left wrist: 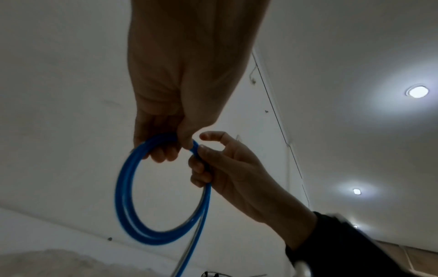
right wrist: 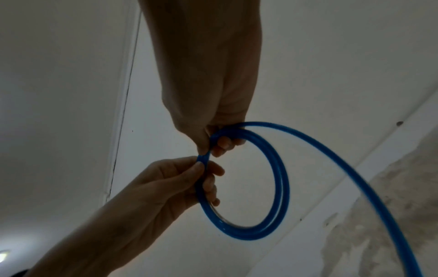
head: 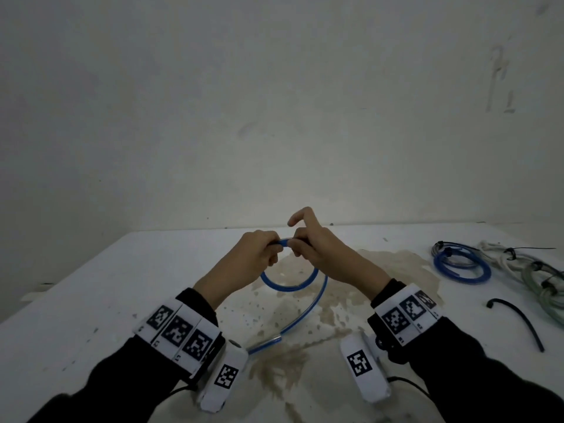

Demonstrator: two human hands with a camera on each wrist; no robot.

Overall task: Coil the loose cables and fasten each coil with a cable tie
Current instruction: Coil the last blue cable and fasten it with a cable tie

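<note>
Blue cable [head: 288,282], looped in a coil above the stained table [head: 91,300], hangs from both hands; left hand [head: 253,254] fingers curl round its top, right hand [head: 317,248] pinches beside them, index finger raised.

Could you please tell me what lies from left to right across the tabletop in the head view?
Left hand → blue cable held by both hands → right hand → tied blue coil → loose black cable tie.
</note>
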